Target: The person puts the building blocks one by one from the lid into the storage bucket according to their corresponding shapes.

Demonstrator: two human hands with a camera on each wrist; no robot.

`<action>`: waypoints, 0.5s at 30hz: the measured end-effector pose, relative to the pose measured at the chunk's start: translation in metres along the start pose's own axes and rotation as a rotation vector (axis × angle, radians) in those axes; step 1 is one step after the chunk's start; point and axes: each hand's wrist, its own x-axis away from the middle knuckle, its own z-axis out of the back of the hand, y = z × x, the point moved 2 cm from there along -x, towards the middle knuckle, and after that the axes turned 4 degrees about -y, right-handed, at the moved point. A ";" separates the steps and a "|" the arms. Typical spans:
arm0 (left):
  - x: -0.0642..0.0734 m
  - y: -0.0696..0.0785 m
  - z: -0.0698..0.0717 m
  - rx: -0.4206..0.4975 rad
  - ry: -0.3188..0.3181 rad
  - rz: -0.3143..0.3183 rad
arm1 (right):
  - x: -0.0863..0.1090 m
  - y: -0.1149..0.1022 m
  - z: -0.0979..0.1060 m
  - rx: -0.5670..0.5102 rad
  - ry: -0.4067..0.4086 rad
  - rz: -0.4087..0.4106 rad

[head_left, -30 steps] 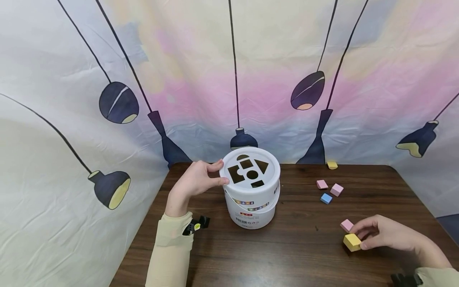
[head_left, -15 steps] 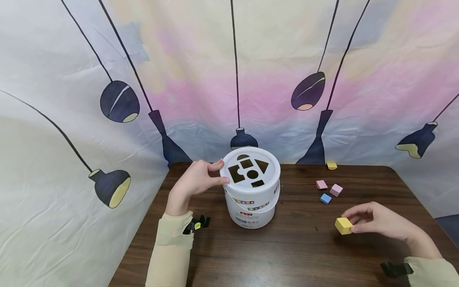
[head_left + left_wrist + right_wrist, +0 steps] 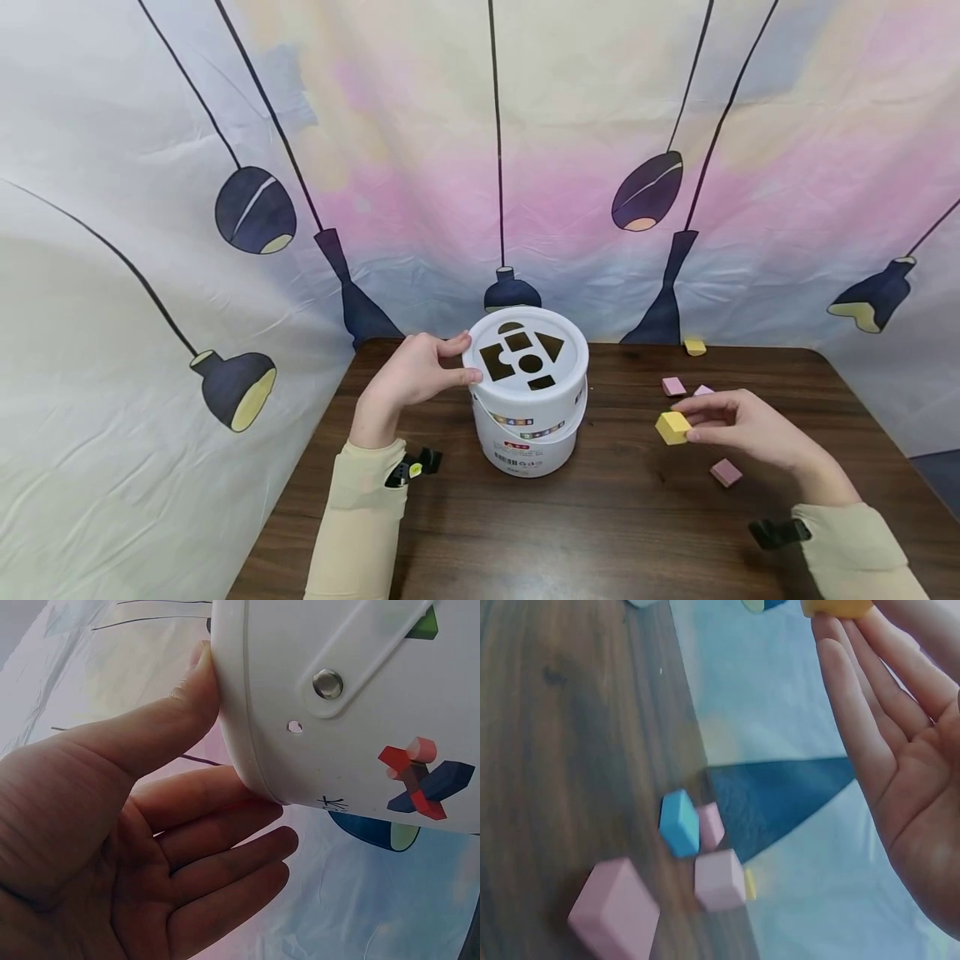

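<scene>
A white bucket (image 3: 525, 454) stands on the table, its lid (image 3: 573, 358) pierced with several shaped holes. My left hand (image 3: 412, 371) rests thumb and index finger against the lid's left rim. Its other fingers extend loosely below the rim in the left wrist view. To the bucket's right, my right hand (image 3: 753, 427) pinches a yellow block (image 3: 673, 428) above the table. A pink block (image 3: 726, 473) lies nearer me than that hand, and another pink block (image 3: 672, 387) lies beyond it. The blue block (image 3: 679, 823) shows in the right wrist view but is hidden in the head view.
A third pink block (image 3: 703, 390) is partly covered by my right hand. At the back edge of the dark wooden table (image 3: 600, 533) sits a yellow piece (image 3: 695, 347). Behind hangs a cloth (image 3: 420, 167) printed with lamps.
My right hand has lifted the yellow block off the table area beside the near pink block and carried it left and away from me, toward the bucket. The left hand keeps its place.
</scene>
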 end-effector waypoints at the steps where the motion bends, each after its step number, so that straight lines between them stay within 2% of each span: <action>1: 0.000 0.000 0.000 0.001 0.000 0.000 | -0.004 -0.003 0.000 0.014 0.008 0.004; 6: -0.001 -0.001 0.000 -0.001 -0.003 -0.002 | -0.021 -0.018 0.003 0.106 0.041 0.022; 11: 0.000 -0.001 0.000 -0.012 0.001 -0.001 | -0.036 -0.037 0.008 0.173 0.063 0.006; 15: 0.000 -0.001 0.000 0.002 -0.004 0.000 | -0.048 -0.052 0.008 0.152 0.078 -0.013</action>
